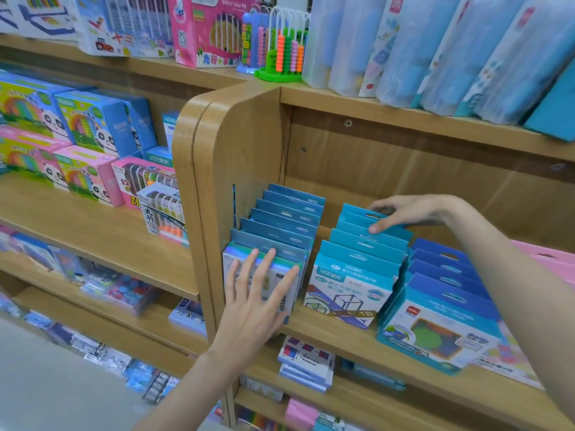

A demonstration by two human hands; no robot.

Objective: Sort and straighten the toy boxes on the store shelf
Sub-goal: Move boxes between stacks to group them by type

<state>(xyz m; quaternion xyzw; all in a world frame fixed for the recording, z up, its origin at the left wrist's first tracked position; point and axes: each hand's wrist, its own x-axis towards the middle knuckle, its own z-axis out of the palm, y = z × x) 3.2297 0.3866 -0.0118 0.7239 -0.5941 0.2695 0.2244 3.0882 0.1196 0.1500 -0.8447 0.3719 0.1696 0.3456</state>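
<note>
Three rows of flat toy boxes stand on a wooden shelf (357, 343). The left row (286, 219) is dark blue, and its front box (236, 259) has a shiny top. My left hand (258, 290) lies flat against that front box, fingers straight and spread. The middle row (357, 269) is teal and leans slightly. My right hand (401, 213) reaches over it, with thumb and fingers around the top of the rearmost teal box (354, 213). A third row (441, 300) of blue boxes sits to the right, tilted.
A wooden side panel (236, 157) bounds the left row. Pink boxes (547, 253) lie at the far right. Panda boxes (84, 144) and abacus toys (280, 48) fill neighbouring shelves. More packs (306, 362) lie on the shelf below.
</note>
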